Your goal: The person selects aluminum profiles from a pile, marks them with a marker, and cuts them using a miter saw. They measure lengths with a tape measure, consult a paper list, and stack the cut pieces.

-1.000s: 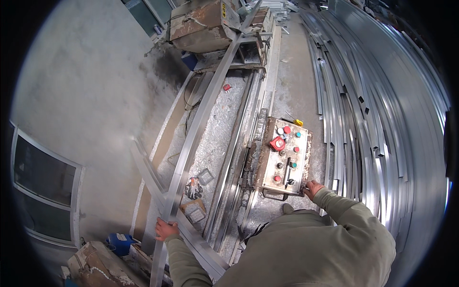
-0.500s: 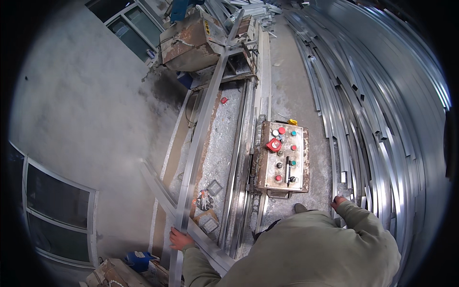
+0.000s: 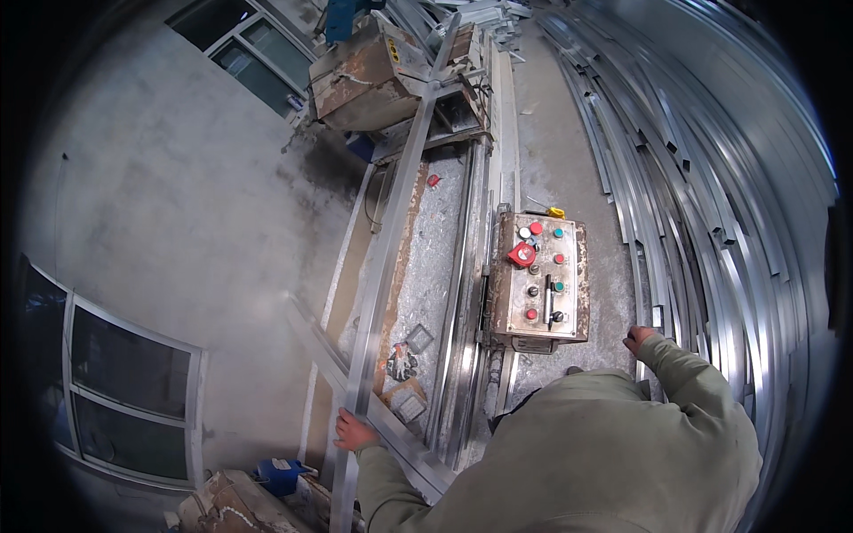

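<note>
My left hand (image 3: 355,430) grips the side of a long silver metal profile (image 3: 384,293), fingers curled over its edge. The profile runs away from me to a rusty, cream-coloured machine head (image 3: 366,82). Beneath it, near that hand, a second metal profile (image 3: 405,446) crosses at a slant. My right hand (image 3: 636,338) is out to the right, fingers curled, beside a stack of long metal profiles (image 3: 702,231); what it may hold is hidden. Between my arms stands a control box (image 3: 540,284) with coloured buttons; a black marker (image 3: 549,300) and a red tape measure (image 3: 522,255) lie on it.
Metal rails (image 3: 458,293) run along the machine bed beside the control box. Scraps and a crumpled glove (image 3: 402,362) lie on the dusty bed. A blue container (image 3: 279,476) sits at lower left by another rusty machine part (image 3: 233,505). Windows (image 3: 133,382) line the left wall.
The view has shifted slightly, so the scene sits a little further right. My right hand has moved a little forward; my left hand stays at the long profile.
</note>
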The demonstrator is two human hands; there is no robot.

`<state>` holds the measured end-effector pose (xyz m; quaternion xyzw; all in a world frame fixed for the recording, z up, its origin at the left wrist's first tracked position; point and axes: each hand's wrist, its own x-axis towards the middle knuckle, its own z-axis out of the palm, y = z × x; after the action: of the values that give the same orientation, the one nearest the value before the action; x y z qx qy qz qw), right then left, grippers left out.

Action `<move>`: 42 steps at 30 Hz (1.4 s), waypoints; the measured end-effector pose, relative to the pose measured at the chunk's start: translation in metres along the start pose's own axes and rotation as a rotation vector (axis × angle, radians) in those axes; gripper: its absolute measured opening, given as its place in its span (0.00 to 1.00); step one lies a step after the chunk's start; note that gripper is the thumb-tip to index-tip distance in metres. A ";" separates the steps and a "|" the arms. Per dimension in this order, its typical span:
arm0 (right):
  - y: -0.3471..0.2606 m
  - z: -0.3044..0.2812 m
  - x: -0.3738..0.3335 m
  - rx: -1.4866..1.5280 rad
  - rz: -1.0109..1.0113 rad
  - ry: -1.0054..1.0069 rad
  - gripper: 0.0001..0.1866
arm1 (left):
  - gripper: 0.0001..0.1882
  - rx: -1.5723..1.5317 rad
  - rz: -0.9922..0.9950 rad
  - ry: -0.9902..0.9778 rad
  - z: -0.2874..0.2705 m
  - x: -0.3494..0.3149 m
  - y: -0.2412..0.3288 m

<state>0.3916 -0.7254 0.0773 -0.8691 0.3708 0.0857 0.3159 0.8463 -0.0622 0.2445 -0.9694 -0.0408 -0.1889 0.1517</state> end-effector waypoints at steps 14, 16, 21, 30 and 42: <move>-0.356 0.012 0.138 0.818 -0.564 -0.312 0.33 | 0.34 -0.693 0.302 -0.424 -0.242 -0.123 -0.005; -0.422 0.011 0.108 1.191 -0.276 -0.753 0.38 | 0.32 -0.905 0.216 -0.608 -0.236 -0.158 -0.020; -0.468 0.030 0.109 1.676 -0.048 -0.943 0.40 | 0.31 -1.252 0.164 -1.007 -0.234 -0.203 -0.012; -0.437 -0.028 0.079 1.653 -0.119 -0.283 0.40 | 0.37 -1.467 -0.033 -1.299 -0.263 -0.212 -0.007; -0.449 -0.015 0.162 1.455 -0.031 -0.649 0.37 | 0.29 -0.657 0.201 -0.647 -0.287 -0.202 -0.009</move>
<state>0.8197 -0.5945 0.2454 -0.3817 0.2113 0.0667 0.8973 0.5565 -0.1468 0.4238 -0.9742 0.0699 0.1357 -0.1660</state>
